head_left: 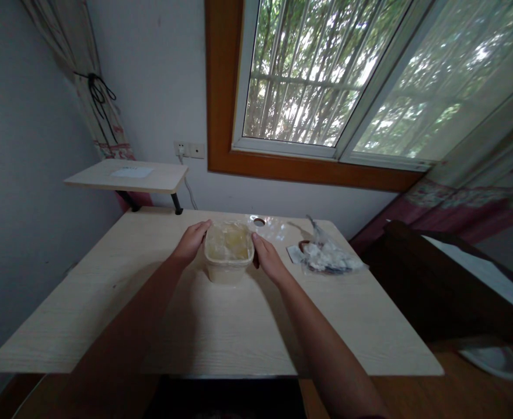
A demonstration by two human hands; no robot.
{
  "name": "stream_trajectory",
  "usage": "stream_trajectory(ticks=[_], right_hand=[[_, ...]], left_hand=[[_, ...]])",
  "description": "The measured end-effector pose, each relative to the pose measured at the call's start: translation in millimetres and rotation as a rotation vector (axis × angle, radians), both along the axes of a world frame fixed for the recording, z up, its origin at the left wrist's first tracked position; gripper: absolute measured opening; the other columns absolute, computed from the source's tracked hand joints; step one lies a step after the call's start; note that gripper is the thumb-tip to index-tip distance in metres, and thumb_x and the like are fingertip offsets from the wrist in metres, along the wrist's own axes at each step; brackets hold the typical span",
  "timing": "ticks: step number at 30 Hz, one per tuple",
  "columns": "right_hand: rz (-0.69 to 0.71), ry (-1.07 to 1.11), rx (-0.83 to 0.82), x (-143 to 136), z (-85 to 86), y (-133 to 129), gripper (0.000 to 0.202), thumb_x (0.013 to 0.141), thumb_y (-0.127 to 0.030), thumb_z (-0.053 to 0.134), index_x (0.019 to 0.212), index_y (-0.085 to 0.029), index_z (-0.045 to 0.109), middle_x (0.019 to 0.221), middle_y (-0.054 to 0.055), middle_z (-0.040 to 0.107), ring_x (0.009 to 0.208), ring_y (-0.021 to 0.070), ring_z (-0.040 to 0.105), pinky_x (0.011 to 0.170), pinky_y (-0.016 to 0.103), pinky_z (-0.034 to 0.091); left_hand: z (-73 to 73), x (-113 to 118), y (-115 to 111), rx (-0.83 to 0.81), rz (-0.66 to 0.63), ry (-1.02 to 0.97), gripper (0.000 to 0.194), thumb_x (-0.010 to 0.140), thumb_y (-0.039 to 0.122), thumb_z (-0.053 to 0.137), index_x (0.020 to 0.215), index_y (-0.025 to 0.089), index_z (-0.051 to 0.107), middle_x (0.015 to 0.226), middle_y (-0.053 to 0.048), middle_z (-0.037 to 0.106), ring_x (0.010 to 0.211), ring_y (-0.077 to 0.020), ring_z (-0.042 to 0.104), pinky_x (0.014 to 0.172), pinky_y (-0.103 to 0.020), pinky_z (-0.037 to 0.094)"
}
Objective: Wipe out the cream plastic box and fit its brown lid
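Observation:
A squarish translucent plastic container [228,269] is over the middle of the light wooden table [239,337], with a clear film or bag and something yellowish in its top. My left hand [192,241] grips its left side, and my right hand [267,256] grips its right side. Whether its base touches the tabletop is hard to tell. To the right of my right hand lies a clear plastic bag [330,256] with white, crumpled-looking contents, beside a small white packet [295,254].
A raised shelf [160,180] with a white paper [132,172] stands at the table's back left. Near the back edge is a round hole [259,222]. Behind are a wall socket [189,149] and a window. Dark furniture [448,285] stands on the right.

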State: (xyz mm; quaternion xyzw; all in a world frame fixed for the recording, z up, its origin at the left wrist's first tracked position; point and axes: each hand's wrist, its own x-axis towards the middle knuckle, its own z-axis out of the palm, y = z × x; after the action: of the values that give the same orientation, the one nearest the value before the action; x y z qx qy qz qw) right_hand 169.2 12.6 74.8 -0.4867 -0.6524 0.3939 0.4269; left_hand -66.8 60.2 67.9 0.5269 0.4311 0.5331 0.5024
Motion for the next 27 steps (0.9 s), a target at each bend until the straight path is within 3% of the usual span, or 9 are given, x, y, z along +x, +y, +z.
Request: stream_trajectory(ticks=[3,7,10,13,18,22,27], right_hand=[[0.006,-0.026,-0.039,0,-1.2,-1,0.064,0.096,-0.071,0.025,0.062,-0.022,0.050,0.046,-0.003,0.050,0.045,0.0136,0.050,0.052,0.026,0.039],[-0.005,-0.033,-0.002,2,-4.9,-4,0.064,0.098,-0.067,0.025,0.062,-0.022,0.051,0.048,-0.003,0.050,0.048,0.0135,0.050,0.055,0.026,0.039],[-0.016,0.000,0.042,5,-8.4,-7,0.052,0.099,-0.061,0.032,0.084,-0.021,0.060,0.056,-0.004,0.055,0.048,0.0128,0.049,0.052,0.025,0.038],[-0.005,0.017,0.072,10,-14.9,-10,0.035,0.099,-0.053,0.042,0.104,-0.022,0.056,0.064,-0.004,0.060,0.052,0.0132,0.053,0.053,0.025,0.041],[0.052,-0.039,0.191,23,-27.7,-17,0.021,0.096,-0.041,0.050,0.090,-0.022,0.056,0.079,0.001,0.065,0.074,0.0168,0.061,0.069,0.028,0.047],[0.080,-0.163,0.390,31,-30.2,-22,0.011,0.090,-0.030,0.056,0.092,-0.021,0.062,0.087,0.004,0.064,0.082,0.0191,0.059,0.073,0.032,0.047],[0.107,-0.210,0.614,26,-31.0,-29,0.020,0.080,-0.019,0.062,0.100,-0.024,0.062,0.094,0.005,0.066,0.091,0.0224,0.057,0.083,0.039,0.046]], left_hand=[[-0.6,0,-7,-0.085,-0.047,-0.014,0.056,0.085,0.064,0.054,0.101,0.014,0.074,0.100,-0.013,0.075,0.097,-0.0261,0.068,0.087,-0.037,0.052],[-4.8,-5,-13,-0.116,0.000,0.079,0.055,0.087,0.063,0.049,0.102,0.015,0.073,0.107,-0.013,0.073,0.100,-0.0260,0.067,0.090,-0.037,0.051],[-10.5,-14,-14,0.008,0.050,0.218,0.044,0.088,0.054,0.050,0.099,0.018,0.072,0.111,-0.011,0.070,0.105,-0.0246,0.063,0.093,-0.037,0.051],[-16.8,-25,-17,0.181,0.071,0.385,0.032,0.086,0.045,0.054,0.091,0.019,0.072,0.105,-0.009,0.067,0.105,-0.0234,0.061,0.095,-0.038,0.051],[-23.6,-42,-38,0.343,0.034,0.477,0.029,0.087,0.038,0.060,0.109,0.021,0.065,0.114,-0.009,0.059,0.106,-0.0208,0.061,0.089,-0.038,0.056],[-20.3,-50,-58,0.595,0.036,0.548,0.024,0.087,0.030,0.064,0.110,0.023,0.061,0.118,-0.010,0.059,0.115,-0.0221,0.057,0.095,-0.042,0.052],[-14.2,-51,-73,0.752,0.004,0.693,0.022,0.084,0.023,0.066,0.105,0.024,0.061,0.109,-0.008,0.065,0.107,-0.0222,0.059,0.094,-0.042,0.048]])
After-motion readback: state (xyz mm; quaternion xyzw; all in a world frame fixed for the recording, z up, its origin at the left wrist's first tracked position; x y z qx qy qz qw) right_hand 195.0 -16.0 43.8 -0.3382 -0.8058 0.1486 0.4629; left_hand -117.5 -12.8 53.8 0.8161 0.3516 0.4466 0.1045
